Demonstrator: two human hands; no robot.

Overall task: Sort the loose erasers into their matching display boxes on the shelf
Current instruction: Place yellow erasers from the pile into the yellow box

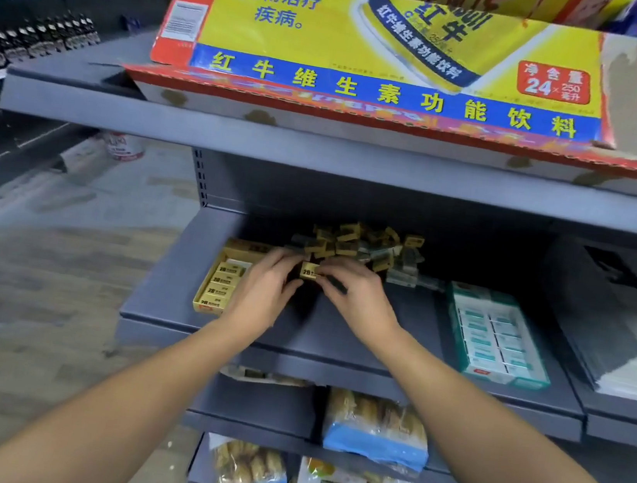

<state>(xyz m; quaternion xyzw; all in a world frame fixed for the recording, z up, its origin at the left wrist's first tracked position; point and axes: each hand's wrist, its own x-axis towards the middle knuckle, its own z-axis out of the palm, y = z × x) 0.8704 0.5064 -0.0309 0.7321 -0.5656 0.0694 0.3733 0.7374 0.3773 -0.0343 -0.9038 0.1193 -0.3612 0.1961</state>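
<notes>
Two bare forearms show, uncovered to the frame's lower edge, with no sleeve in view. The left hand (262, 288) and right hand (358, 297) wear nothing: fingers (335, 274) unadorned.

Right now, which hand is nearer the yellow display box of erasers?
Left. The left hand lies against the yellow display box, overlapping its right edge. The right hand is further right, past the yellow eraser both hands pinch.

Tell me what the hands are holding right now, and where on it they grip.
Both hands, left and right, pinch one yellow eraser between fingertips, at its left and right ends.
</notes>
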